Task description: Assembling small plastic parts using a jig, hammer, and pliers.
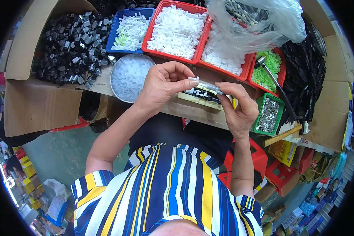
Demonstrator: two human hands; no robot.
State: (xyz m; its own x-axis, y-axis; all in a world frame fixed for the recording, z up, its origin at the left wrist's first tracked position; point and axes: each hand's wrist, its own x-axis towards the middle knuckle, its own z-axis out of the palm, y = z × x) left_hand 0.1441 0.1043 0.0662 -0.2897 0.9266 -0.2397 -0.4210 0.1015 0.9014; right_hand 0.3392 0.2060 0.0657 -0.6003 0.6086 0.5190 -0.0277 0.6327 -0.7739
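Note:
Between my two hands a thin whitish plastic strip (207, 84) is held up, one end in each pinch. My left hand (161, 84) grips its left end with thumb and forefinger, where a small white piece (195, 78) sticks up. My right hand (240, 105) pinches the right end. Just below the strip lies a cream block (209, 104) at the table edge, with a black part and small white pieces (202, 94) set in it. The fingers partly hide the block.
Behind my hands stand red trays (199, 59) of white plastic parts, a blue tray (110, 39) and a round bowl (112, 80). Black caps (72, 47) fill the left box. Rightward are a green tray (259, 128) of metal pieces, a hammer (277, 84) and a wooden stick (282, 136).

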